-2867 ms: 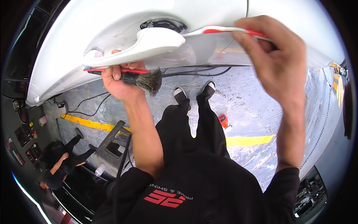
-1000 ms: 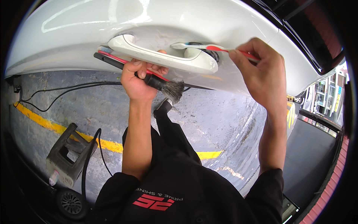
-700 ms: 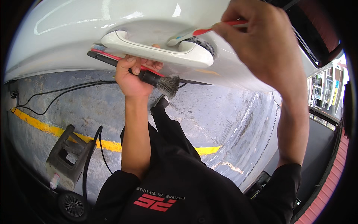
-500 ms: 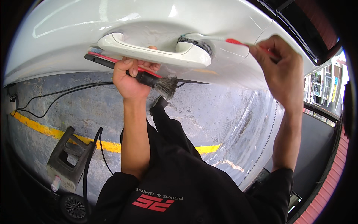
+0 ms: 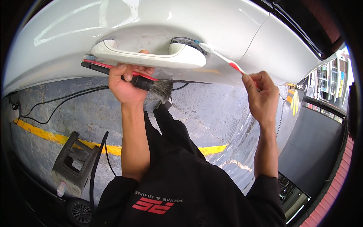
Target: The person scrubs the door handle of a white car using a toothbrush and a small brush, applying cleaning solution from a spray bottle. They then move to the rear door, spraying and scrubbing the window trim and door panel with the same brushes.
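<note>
A white car door handle [image 5: 147,59] stands out from the door panel. My left hand [image 5: 126,87] is closed just under it, one fingertip showing behind the handle bar. In that hand are a black detailing brush [image 5: 161,89], its grey bristles fanned to the right, and a red toothbrush [image 5: 99,62] lying alongside, head to the left. My right hand [image 5: 262,96] pinches the end of a red and white toothbrush [image 5: 219,55]. This one's bristle head touches the dark base at the handle's right end, where pale residue shows.
White car bodywork [image 5: 223,22] spans the top, with a dark window at the upper right. A grey plastic stool [image 5: 70,172] stands at the lower left by a car wheel [image 5: 80,212]. Black hoses [image 5: 62,99] run over the grey floor, crossed by a yellow line [image 5: 47,133].
My right hand has moved left and lower, so its toothbrush now slants up to the handle's right base instead of lying nearly level. My left hand keeps its hold by the handle.
</note>
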